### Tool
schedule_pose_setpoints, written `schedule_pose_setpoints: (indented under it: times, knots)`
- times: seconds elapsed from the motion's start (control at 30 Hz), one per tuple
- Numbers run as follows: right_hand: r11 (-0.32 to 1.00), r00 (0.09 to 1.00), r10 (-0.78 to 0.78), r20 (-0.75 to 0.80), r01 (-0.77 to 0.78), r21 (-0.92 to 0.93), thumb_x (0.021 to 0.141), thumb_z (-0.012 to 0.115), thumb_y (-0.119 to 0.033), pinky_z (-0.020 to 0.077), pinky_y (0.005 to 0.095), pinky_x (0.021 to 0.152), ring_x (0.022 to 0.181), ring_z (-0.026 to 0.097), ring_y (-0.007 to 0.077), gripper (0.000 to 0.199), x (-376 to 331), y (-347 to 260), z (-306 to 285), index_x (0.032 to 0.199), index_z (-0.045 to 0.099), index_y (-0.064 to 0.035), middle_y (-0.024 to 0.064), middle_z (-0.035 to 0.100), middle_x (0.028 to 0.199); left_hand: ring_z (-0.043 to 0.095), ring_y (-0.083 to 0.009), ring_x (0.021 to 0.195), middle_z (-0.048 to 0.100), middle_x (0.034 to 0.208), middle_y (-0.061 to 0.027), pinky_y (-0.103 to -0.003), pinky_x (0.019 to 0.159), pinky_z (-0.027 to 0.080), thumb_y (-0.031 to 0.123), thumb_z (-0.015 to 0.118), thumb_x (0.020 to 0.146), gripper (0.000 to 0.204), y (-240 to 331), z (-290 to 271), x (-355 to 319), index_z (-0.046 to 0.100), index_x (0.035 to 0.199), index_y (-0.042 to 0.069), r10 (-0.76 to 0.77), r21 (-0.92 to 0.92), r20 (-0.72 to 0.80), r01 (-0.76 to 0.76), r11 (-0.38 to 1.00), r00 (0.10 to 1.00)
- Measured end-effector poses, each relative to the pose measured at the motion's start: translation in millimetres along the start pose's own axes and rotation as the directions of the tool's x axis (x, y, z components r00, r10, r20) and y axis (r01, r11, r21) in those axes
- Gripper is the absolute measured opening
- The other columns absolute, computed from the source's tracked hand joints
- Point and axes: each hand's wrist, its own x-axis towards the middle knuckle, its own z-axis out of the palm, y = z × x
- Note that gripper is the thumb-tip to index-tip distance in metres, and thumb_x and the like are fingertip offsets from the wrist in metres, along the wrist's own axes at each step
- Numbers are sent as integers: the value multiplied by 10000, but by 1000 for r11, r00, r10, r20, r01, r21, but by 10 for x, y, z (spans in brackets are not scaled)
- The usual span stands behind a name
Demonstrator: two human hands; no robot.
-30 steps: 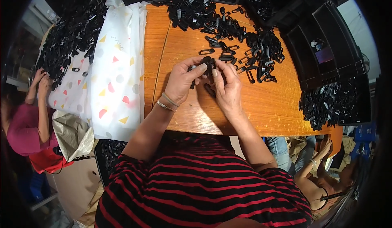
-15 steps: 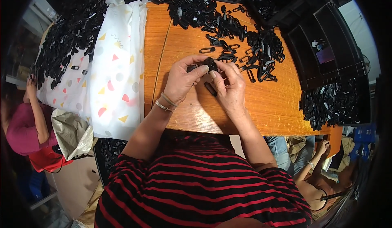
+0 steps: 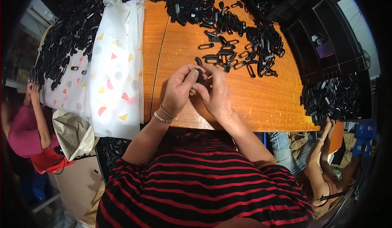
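Above the wooden table (image 3: 253,105) my two hands meet, fingertips together. My left hand (image 3: 178,85) is closed, with a small dark black plastic piece (image 3: 200,77) pinched between thumb and fingers. Bent round the same piece from the other side are the fingers of my right hand (image 3: 216,92), slightly smeared by motion. Fingers partly cover the piece, so its full shape is hidden. Just beyond the fingertips another narrow black piece (image 3: 198,61) shows; whether it touches my hand I cannot tell. Farther off lie loose slotted black plastic pieces (image 3: 250,69).
Heaped black pieces (image 3: 188,7) cover the table's far side. A patterned white sheet (image 3: 112,72) lies at left, beside another heap (image 3: 71,36). Black crates (image 3: 326,36) stand at right, near more pieces (image 3: 330,99). Other people's hands (image 3: 34,93) show at both sides.
Both hands have moved left and a little nearer to me. The loose black piece that lay beside my right thumb no longer shows there. The person at right has reached up to the pieces.
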Motion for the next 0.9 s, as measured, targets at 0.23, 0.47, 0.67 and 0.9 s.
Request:
schedule_pose_setpoints:
  times: [0.23, 0.47, 0.67, 0.9]
  knots:
    - [966, 989, -53, 137, 16, 257, 853, 684, -178, 506, 369, 631, 732, 642, 352, 366, -250, -204, 196, 1140, 535, -6, 178, 630, 835, 455, -8, 630, 585, 799, 34, -158, 544, 347, 236, 474, 997, 223, 140, -217, -350, 601, 966, 56, -99, -42, 9, 99, 994, 995]
    - [941, 839, -335, 430, 277, 193, 817, 721, -226, 511, 373, 614, 710, 639, 325, 290, -175, -84, 159, 1028, 628, -51, 123, 643, 842, 498, -61, 606, 586, 734, -13, -186, 549, 381, 308, 462, 985, 309, 674, -679, -1268, 590, 900, 41, -327, 372, -174, 369, 851, 929]
    - [951, 934, -185, 305, 249, -183, 814, 694, -161, 524, 394, 616, 747, 646, 315, 207, 297, 195, 138, 990, 660, -56, 125, 626, 895, 597, -169, 666, 635, 741, -58, -272, 642, 477, 198, 660, 852, 178, 314, -1862, -2566, 656, 972, 66, -205, 770, -493, 534, 349, 846]
    - [886, 895, -101, 435, 280, -370, 714, 742, -71, 523, 410, 637, 764, 627, 351, 270, 403, 547, 87, 955, 633, -23, 152, 602, 932, 644, -151, 816, 687, 888, -74, -267, 737, 494, 158, 698, 840, 164, 453, -1770, -2427, 687, 944, 33, -506, 623, -385, 622, 475, 772]
